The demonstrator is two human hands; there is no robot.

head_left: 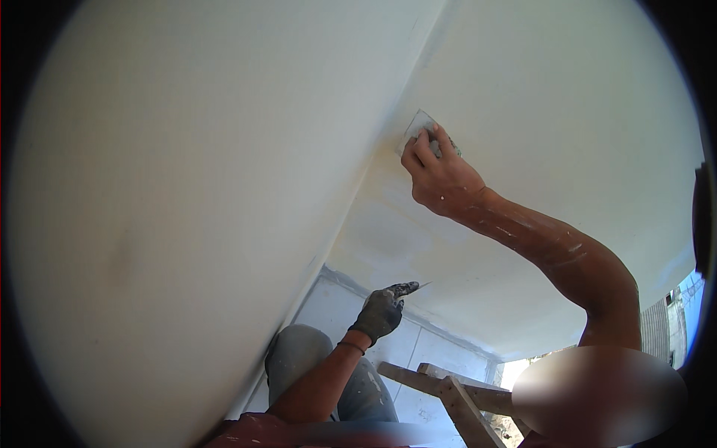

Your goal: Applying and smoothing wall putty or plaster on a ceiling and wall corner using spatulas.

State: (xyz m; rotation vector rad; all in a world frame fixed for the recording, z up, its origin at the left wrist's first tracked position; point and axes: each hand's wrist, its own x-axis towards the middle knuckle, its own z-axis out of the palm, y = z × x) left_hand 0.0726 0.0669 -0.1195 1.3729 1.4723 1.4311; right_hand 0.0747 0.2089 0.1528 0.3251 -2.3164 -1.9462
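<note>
My right hand (441, 168), bare and flecked with white, has its fingers closed on a flat pale scraper (415, 121) held against the white wall (538, 112), just beside the inside corner. Lower down, my left hand (379, 313), in a dark stained glove, is closed on a thin-bladed tool (423, 284), its handle mostly hidden by the fingers. I cannot tell whether that blade touches the wall.
A second white wall (164, 172) fills the left side. Below are my grey-clad knees (295, 351) on pale floor tiles (403, 343) and a wooden trestle or ladder (455, 403). An opening at the right shows buildings (661, 328) outside. A blurred oval covers the lower right.
</note>
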